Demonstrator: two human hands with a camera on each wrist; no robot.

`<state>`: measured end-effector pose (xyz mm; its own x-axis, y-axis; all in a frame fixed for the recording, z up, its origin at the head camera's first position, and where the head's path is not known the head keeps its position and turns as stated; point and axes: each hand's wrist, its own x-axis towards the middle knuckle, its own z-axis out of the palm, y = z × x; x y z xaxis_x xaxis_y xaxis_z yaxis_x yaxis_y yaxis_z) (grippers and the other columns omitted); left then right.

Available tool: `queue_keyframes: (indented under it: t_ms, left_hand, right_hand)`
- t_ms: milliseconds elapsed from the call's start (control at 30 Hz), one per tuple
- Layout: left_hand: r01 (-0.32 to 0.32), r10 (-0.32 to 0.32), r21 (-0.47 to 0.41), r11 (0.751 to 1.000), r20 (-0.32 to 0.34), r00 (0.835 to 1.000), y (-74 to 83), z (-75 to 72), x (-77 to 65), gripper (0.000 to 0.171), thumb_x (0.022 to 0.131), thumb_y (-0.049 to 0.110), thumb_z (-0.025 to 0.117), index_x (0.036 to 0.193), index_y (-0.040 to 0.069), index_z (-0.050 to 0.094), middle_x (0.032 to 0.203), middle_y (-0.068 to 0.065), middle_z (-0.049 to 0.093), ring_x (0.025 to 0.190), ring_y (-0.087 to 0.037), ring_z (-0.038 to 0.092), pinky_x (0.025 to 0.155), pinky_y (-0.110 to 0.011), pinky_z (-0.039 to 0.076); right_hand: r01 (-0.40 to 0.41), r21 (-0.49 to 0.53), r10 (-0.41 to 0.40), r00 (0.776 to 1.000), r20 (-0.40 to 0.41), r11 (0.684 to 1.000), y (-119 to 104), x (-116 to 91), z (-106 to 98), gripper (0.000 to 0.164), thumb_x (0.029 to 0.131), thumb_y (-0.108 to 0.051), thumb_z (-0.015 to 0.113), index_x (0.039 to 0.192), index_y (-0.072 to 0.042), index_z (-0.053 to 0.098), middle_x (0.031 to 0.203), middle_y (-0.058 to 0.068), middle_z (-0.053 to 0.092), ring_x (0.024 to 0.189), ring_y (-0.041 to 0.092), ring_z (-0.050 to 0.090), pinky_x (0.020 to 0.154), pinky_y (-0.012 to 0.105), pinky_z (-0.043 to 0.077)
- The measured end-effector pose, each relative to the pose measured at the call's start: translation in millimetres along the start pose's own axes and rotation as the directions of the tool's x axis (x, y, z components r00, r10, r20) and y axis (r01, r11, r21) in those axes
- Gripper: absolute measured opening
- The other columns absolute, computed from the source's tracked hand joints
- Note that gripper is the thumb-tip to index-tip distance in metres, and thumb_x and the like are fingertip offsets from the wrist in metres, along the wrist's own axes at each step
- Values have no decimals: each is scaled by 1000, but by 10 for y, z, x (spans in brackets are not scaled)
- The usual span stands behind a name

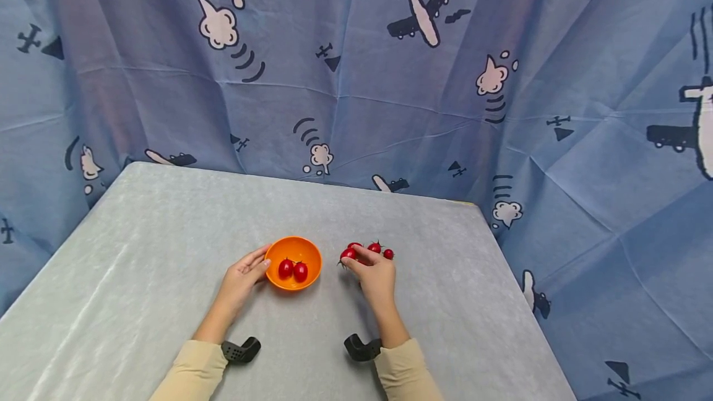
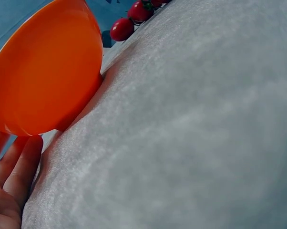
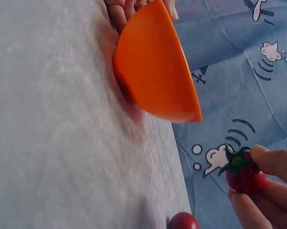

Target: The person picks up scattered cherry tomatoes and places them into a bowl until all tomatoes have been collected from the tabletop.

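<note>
An orange bowl [image 1: 293,285] stands on the table with two cherry tomatoes [image 1: 300,271] inside. My left hand [image 1: 238,283] holds it by the left side, the thumb at the rim and the fingers against the outer wall. To the right of the bowl, my right hand [image 1: 379,280] pinches a cherry tomato [image 3: 246,179] with a green calyx between thumb and fingers. In the right wrist view this tomato is up off the table. Other cherry tomatoes [image 1: 375,247] lie just beyond the right hand, partly hidden by it.
A pale cloth covers the table [image 1: 184,221]. Behind it and along its right side hangs a blue curtain [image 1: 356,110] printed with planes and clouds. Black bands [image 1: 241,350] sit at both wrists, by the beige sleeves.
</note>
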<state>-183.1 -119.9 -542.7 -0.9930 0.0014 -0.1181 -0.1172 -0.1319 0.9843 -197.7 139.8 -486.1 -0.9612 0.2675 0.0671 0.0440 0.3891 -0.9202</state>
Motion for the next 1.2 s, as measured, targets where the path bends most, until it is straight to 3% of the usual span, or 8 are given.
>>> queue_keyframes:
  t_ms: [267,500,867,1033,1200]
  left_hand:
    - [-5,5,-5,1000,0,1000,-6,-5,4,50,100,16,59,146,0,47,149,-18,48,104,16,58,88,-10,50]
    - [-3,3,-15,1000,0,1000,-5,-3,0,49,100,14,58,146,-1,47,150,-18,48,105,16,58,89,-9,49]
    - [1,-1,-10,1000,2,1000,-9,-3,3,50,100,15,59,146,0,47,149,-19,48,104,16,58,88,-10,50]
    - [-7,7,-24,1000,5,1000,-17,9,5,49,100,14,59,145,-2,47,149,-20,48,104,15,59,88,-10,50]
    - [0,0,-16,1000,-1,1000,-6,2,1,50,100,15,59,146,0,47,149,-18,48,104,15,59,88,-10,50]
  right_hand:
    - [21,32,-22,999,31,999,-67,-18,99,38,74,-22,88,108,-7,78,101,13,78,99,24,67,67,19,54]
    - [19,0,-19,999,35,1000,-135,-39,152,39,75,-27,88,108,-9,78,101,11,78,103,23,66,75,28,59]
    - [-5,63,0,997,77,998,-197,-65,272,40,76,-26,87,110,-7,78,108,11,77,112,26,65,90,39,58]
    - [-25,40,22,997,79,999,-225,-79,309,39,77,-28,87,111,-11,78,109,9,77,114,26,64,91,39,58]
    - [6,49,-11,994,105,999,-235,-73,342,39,78,-27,86,112,-9,77,111,10,76,113,27,66,91,38,58]
